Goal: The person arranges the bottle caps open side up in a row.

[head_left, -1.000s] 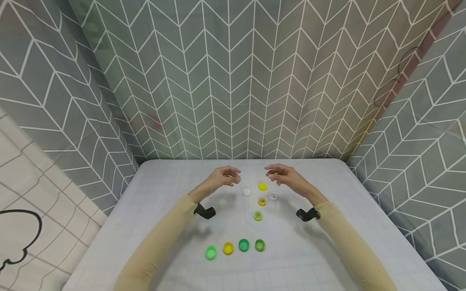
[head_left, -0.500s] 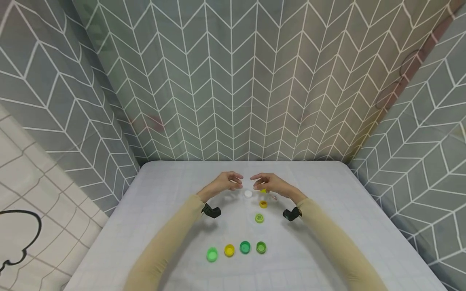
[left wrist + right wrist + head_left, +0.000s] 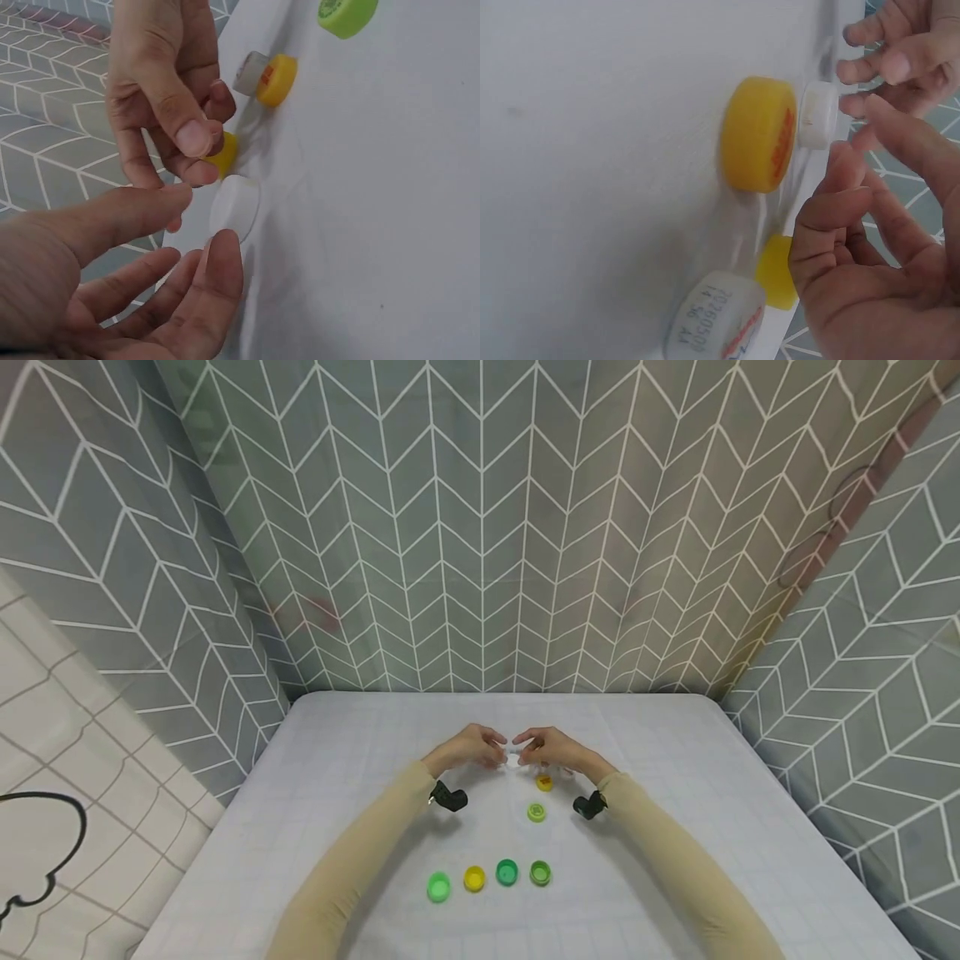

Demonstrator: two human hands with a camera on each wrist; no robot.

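A plain white bottle cap (image 3: 513,761) lies on the white-covered table between my two hands. My left hand (image 3: 468,747) is at its left, fingers loosely bent; in the left wrist view a fingertip overlaps the edge of the cap (image 3: 236,208), and contact cannot be told. From the right comes my right hand (image 3: 557,748), thumb and fingers bent, with nothing seen between them. Beneath and beside it are a bright yellow cap (image 3: 777,272), a white cap with printed digits (image 3: 718,319) and an orange-yellow cap with red print (image 3: 757,135).
Nearer me sits a lime green cap (image 3: 536,812). Closer still is a row of upturned caps: light green (image 3: 438,887), yellow (image 3: 474,878), teal (image 3: 507,872) and green (image 3: 540,872). A patterned curtain (image 3: 480,527) stands behind the table's far edge.
Both hands have come down and inward toward the plain white cap. The right hand travelled left and now covers the bright yellow cap in the head view. The caps have stayed put.
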